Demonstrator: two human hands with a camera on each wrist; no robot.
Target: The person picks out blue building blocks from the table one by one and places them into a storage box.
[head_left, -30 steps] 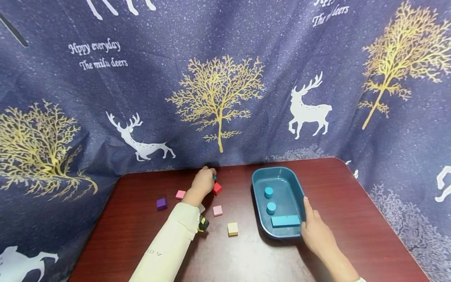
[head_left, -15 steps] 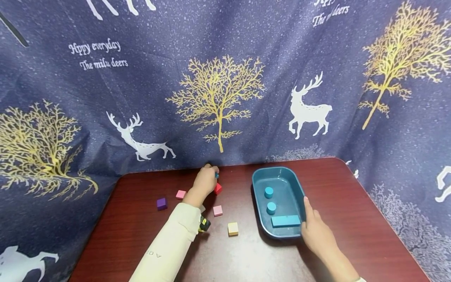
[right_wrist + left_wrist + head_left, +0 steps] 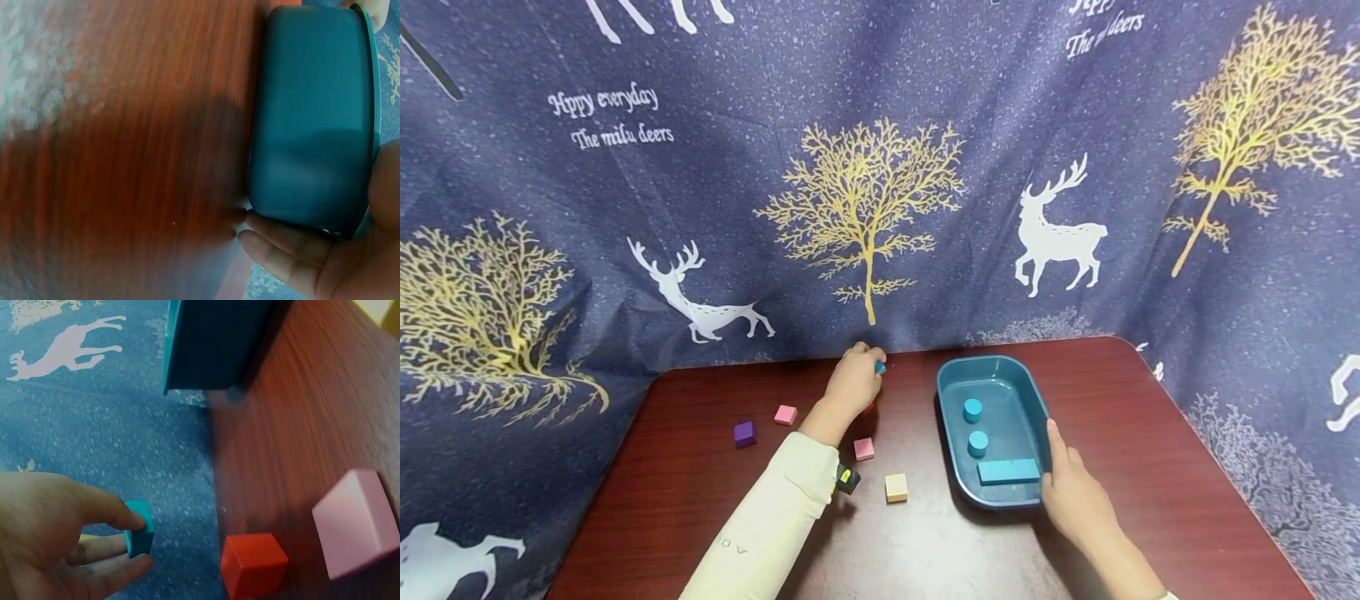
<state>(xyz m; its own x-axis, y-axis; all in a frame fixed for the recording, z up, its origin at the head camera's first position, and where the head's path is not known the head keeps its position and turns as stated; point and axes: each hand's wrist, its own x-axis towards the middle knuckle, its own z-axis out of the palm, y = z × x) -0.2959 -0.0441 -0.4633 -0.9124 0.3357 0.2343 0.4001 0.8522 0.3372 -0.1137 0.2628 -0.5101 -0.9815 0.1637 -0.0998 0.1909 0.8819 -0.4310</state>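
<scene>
My left hand is at the back edge of the table. It pinches a small teal block between thumb and fingers. In the left wrist view, a red block lies near the held block, with a light pink block to its right. On the right side of the table stands a teal tray holding two teal cylinders and a long teal block. My right hand rests against the tray's right side, its fingers straight along the outer wall and its thumb at the rim.
A yellow block lies between my left sleeve and the tray. Farther left are a purple block and a bright pink block. A dark blue patterned cloth hangs right behind the table.
My left hand has moved right along the back edge with the teal block, now largely covering the red block in the head view. My right hand and the tray stay put.
</scene>
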